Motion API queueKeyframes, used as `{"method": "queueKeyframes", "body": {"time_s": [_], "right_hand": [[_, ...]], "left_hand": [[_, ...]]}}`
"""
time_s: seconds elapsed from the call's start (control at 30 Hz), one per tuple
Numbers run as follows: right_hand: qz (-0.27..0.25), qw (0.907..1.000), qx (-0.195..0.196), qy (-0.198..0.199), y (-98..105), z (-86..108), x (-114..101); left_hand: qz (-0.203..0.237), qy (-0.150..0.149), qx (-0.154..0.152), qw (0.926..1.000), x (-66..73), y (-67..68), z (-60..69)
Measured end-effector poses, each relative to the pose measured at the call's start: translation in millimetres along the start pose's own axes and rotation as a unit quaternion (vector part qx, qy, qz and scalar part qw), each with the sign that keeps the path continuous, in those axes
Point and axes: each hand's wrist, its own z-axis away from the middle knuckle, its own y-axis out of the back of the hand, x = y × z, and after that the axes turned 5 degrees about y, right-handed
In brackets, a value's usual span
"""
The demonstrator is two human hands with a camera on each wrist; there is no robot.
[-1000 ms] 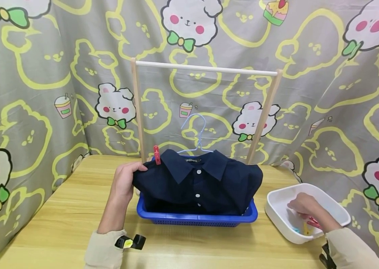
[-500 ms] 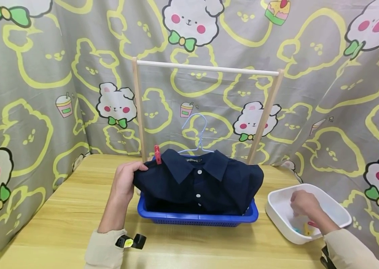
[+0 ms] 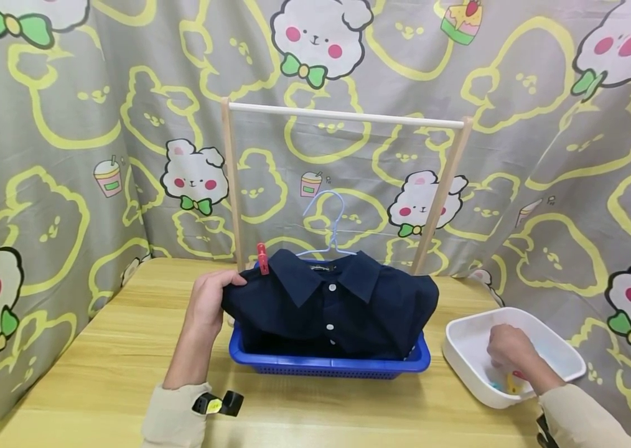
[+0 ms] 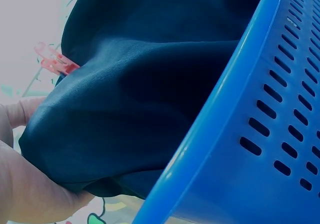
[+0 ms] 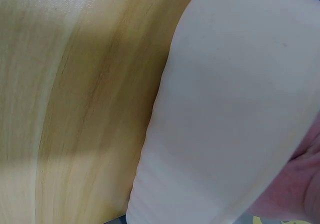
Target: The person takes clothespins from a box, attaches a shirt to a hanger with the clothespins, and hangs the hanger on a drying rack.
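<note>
A dark navy collared shirt (image 3: 304, 311) lies over the blue basket, a blue wire hanger (image 3: 340, 218) rising from its collar. My left hand (image 3: 208, 300) grips the shirt's left shoulder edge, thumb on one side and fingers on the other in the left wrist view. A red clothespin (image 3: 262, 259) is clipped on the shirt close to that hand. My right hand (image 3: 508, 348) reaches down into the white basin (image 3: 461, 367); its fingertips are hidden, so what they touch does not show. Beside it in the basin lie a yellow clothespin (image 3: 514, 383) and small red and blue pieces.
The blue basket (image 3: 327, 362) stands on the wooden table (image 3: 125, 348). Behind it rises a wooden rack with a white crossbar (image 3: 343, 114). A patterned curtain (image 3: 271, 205) encloses the table's back and sides.
Inside the basin my right hand shifts slightly to the right, with its fingers still down. The red clothespin pieces beneath it are now mostly covered. My left hand keeps its hold on the shirt.
</note>
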Motion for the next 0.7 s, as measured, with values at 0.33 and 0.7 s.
{"method": "queueKeyframes", "body": {"time_s": [0.33,0.7], "right_hand": [[-0.01,0.9997,0.023,0.006,-2.8,2.0,0.5],[0.011,0.9988,0.04,0.025,-5.1,-0.8,-1.4]], "left_hand": [[0.0,-0.001,-0.001,1.0,-1.2,0.3,-0.9],[0.001,-0.003,-0.004,1.0,-0.3,1.2,-0.8]]}}
